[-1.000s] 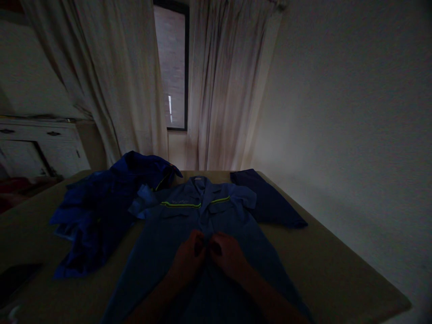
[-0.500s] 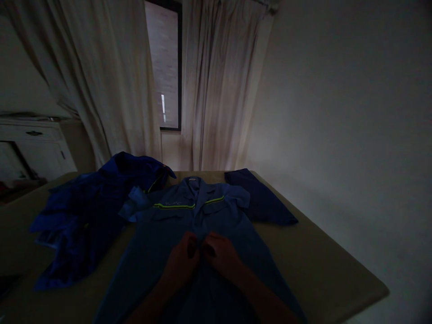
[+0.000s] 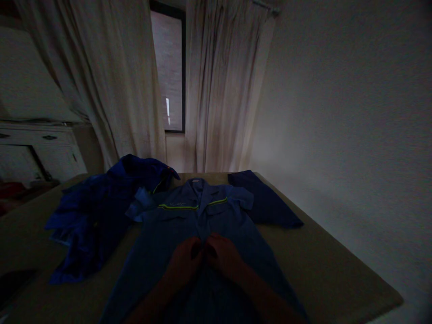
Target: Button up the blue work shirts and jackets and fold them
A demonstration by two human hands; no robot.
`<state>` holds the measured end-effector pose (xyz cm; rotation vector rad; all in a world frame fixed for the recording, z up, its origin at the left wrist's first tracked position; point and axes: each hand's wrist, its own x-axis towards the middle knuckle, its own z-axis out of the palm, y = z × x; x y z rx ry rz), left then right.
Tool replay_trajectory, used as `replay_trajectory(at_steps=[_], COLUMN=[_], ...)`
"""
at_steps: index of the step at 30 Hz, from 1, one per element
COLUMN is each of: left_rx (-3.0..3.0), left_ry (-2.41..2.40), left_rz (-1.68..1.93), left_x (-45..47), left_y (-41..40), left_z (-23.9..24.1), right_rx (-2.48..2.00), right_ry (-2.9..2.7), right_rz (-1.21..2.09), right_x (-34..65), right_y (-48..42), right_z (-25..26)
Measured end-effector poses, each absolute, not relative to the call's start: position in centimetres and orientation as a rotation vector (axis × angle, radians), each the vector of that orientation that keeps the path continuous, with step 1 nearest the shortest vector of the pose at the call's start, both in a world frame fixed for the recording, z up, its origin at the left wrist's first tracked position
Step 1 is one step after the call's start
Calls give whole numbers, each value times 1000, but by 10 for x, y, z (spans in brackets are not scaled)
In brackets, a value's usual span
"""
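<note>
Both hands, left hand (image 3: 187, 258) and right hand (image 3: 221, 254), slightly farther up the shirt (image 3: 202, 220) front than 1 second ago.

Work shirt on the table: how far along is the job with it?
Looks done: the work shirt lies flat, collar away, and a folded navy garment sits at its right. In hand: left hand and right hand pinch its front placket mid-chest. Left: the placket below, hidden by the arms, and the crumpled blue pile.
</note>
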<state>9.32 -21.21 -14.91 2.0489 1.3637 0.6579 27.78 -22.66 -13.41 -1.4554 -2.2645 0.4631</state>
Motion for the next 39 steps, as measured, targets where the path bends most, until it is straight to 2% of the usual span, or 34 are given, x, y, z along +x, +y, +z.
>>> replay_trajectory(at_steps=[7,16,23,31,39], left_rx=[2250,2147,2173,2224,2265], left_ry=[1496,1583,1640,1255,1236], left_rz=[538,372,535,852,758], left_x=[89,89,90,85,87], left_y=[-211,-204,-205,-204,-210], left_z=[-156,-147,-153,-157,-153], right_rx=[-1412,-1408,-1434,-1423,-1391], right_ry=[-2258,-2267,-2229,-2173,-2190], right_rz=[505,448,444,516,546], right_x=[278,276,274,277,278], right_y=[-226,-225,-226,-223,-222], right_z=[-131,-138,-136,-141,-141])
